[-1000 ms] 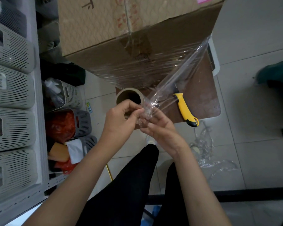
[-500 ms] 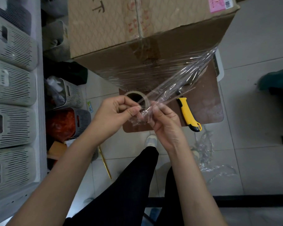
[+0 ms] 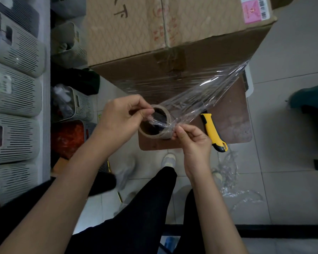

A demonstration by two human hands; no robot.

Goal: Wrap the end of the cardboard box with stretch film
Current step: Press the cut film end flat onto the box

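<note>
Hands now drawn apart, left hand [image 3: 121, 118] and right hand [image 3: 193, 142] pinching the stretch film [image 3: 196, 99] tail flat below the cardboard box [image 3: 173, 52] (possibly tearing it), so wrapping nears its finish.

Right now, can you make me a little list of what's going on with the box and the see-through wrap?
box: cardboard box, near end partly covered in film
film: stretch film runs from the box's right corner down to the hands
left hand: left hand pinches the loose film end
right hand: right hand pinches the same film end
roll: cardboard tube stands on a brown board
knife: yellow utility knife lies on the board, untouched
floor: film scraps beside the board
</note>
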